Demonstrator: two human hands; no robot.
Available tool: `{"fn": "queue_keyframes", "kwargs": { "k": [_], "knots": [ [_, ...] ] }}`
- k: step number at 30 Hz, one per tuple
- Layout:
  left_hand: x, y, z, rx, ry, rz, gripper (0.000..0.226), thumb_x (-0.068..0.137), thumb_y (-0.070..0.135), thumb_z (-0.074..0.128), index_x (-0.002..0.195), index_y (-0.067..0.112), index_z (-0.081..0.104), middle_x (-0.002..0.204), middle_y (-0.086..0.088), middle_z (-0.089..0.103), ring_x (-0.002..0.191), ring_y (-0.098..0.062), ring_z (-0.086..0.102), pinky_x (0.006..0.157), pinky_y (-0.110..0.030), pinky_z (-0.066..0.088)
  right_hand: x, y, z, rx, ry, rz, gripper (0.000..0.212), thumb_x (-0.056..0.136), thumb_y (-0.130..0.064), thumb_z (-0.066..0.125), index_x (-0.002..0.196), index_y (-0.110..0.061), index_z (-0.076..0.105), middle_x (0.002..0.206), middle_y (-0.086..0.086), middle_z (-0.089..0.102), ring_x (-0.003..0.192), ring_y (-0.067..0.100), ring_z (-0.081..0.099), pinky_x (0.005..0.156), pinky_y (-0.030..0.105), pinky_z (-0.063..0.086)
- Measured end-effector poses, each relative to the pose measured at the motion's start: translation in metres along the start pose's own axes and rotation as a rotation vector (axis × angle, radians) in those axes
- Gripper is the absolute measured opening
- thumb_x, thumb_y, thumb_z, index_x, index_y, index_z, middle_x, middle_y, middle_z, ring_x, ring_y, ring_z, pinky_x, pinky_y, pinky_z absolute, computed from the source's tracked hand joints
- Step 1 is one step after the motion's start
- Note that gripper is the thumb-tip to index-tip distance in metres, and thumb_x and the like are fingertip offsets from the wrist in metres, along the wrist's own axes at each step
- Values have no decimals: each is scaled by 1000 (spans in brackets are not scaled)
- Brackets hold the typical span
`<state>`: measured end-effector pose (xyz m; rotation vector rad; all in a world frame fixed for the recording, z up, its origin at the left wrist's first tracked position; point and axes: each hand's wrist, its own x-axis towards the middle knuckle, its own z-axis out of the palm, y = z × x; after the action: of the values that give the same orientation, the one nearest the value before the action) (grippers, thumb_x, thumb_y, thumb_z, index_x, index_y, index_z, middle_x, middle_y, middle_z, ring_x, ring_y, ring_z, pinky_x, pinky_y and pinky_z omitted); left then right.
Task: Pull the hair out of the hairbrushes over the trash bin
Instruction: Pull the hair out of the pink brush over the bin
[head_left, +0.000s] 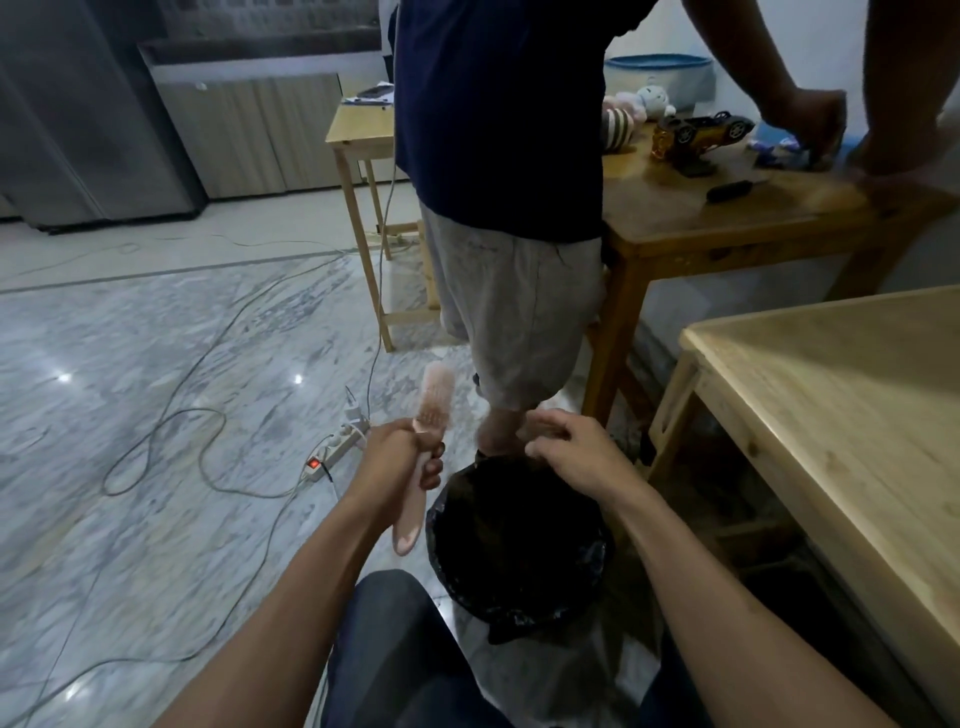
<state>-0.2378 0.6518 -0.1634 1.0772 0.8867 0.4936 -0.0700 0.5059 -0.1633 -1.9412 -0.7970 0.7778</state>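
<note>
My left hand (400, 454) is wrapped around the neck of a pale pink hairbrush (434, 402), whose bristled head points up and away and whose handle end hangs below my fist. The brush is just left of a trash bin (519, 540) lined with a black bag, which stands on the floor between my knees. Above the bin's far rim hovers my right hand (571, 449), palm down with its fingers loosely curled; whether it pinches any hair I cannot tell.
Another person (509, 208) stands just behind the bin, leaning on a wooden table (727, 213) with a toy car and plush toys. A light wooden table (841, 395) is at my right. A power strip (337, 447) and cables lie on the marble floor at left.
</note>
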Motion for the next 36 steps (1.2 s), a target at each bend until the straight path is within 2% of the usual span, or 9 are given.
{"fn": "queue_keyframes", "kwargs": {
  "k": [3, 7, 11, 17, 26, 28, 30, 32, 36],
  "knots": [
    [-6, 0, 13, 101, -82, 57, 19, 93, -9, 50, 80, 4, 49, 64, -11, 48, 45, -17, 41, 43, -24, 30, -1, -10, 6, 22, -56, -36, 64, 89, -26, 66, 151, -30, 52, 140, -9, 52, 132, 8, 46, 105, 31, 40],
    [-7, -2, 22, 200, -155, 107, 11, 91, -4, 55, 86, 5, 60, 63, -10, 54, 46, -18, 43, 47, -26, 32, -3, -14, 11, 265, -105, -1, 71, 79, -61, 74, 140, -26, 64, 121, -6, 75, 113, 9, 69, 108, 37, 49],
    [-9, -1, 28, 218, -163, 95, 8, 89, -4, 56, 87, 3, 58, 63, -11, 53, 45, -19, 42, 46, -26, 32, 1, -3, 13, 236, 2, -77, 12, 87, -35, 81, 90, -24, 83, 77, -7, 80, 80, 10, 74, 83, 29, 55],
    [-9, 0, 25, 32, -49, 28, 21, 93, -10, 51, 80, 5, 47, 64, -11, 47, 45, -18, 39, 44, -25, 29, -1, 3, -4, 109, 143, -47, 22, 93, -30, 76, 71, -26, 77, 64, -10, 72, 74, 9, 68, 75, 28, 51],
    [-2, 6, 18, 97, 198, 141, 16, 89, -8, 50, 85, 7, 48, 67, -10, 43, 49, -18, 38, 45, -30, 31, -7, 10, -12, -28, 236, 133, 25, 97, -33, 68, 75, -23, 73, 85, -4, 73, 100, 23, 69, 94, 42, 54],
    [-5, 3, 19, 256, 133, 165, 6, 89, -3, 54, 87, 3, 53, 69, -12, 51, 53, -21, 46, 48, -33, 38, -12, 4, -12, -81, 155, 127, 12, 101, -26, 64, 99, -23, 76, 113, -1, 74, 118, 23, 65, 101, 38, 50],
    [-9, 2, 23, 457, 29, 215, 6, 87, 5, 59, 91, 10, 62, 71, -11, 62, 54, -21, 55, 52, -36, 45, -12, -4, -9, -93, 12, 108, 45, 98, -12, 62, 142, -21, 60, 149, 2, 56, 139, 22, 50, 111, 35, 41],
    [-14, 4, 30, 620, -89, 269, 11, 81, 17, 62, 91, 19, 66, 74, -8, 69, 56, -20, 60, 54, -39, 50, -12, -9, -5, 11, -120, 88, 79, 86, -9, 66, 158, -28, 38, 161, 2, 37, 147, 23, 40, 117, 39, 38],
    [-21, 11, 42, 771, -137, 364, 15, 80, 27, 62, 94, 28, 69, 77, -1, 72, 60, -13, 62, 60, -36, 52, -3, -1, 3, 392, -253, -10, 52, 73, -30, 70, 125, -27, 70, 130, 4, 72, 126, 24, 63, 114, 48, 43]
  ]
}}
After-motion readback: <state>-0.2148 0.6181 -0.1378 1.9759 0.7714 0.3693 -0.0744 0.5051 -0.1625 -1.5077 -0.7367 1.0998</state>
